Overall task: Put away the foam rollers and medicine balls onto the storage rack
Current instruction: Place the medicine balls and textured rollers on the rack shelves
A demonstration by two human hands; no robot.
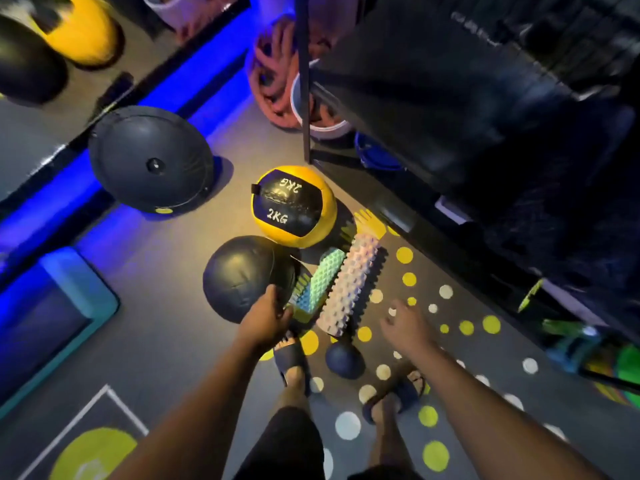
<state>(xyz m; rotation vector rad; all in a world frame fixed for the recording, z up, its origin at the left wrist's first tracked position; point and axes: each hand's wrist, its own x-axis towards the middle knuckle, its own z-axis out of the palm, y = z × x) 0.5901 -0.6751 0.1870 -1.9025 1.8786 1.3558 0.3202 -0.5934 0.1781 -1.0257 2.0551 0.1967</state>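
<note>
yellow-and-black medicine ball [293, 206], black ball [244, 273], mint roller [320, 280], pale knobbly roller [349, 284]

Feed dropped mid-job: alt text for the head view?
A person's left hand touches the near edge of a round black medicine ball, while the right hand hovers empty beside a pale knobbly foam roller. A teal knobbly foam roller lies alongside it, a yellow-and-black 2KG medicine ball sits beyond, and the dark metal storage rack stands at the right.

The rack's [433, 109] shelves are lost in dark blur; the upper-left yellow ball [83, 32] is cut by the top edge.
</note>
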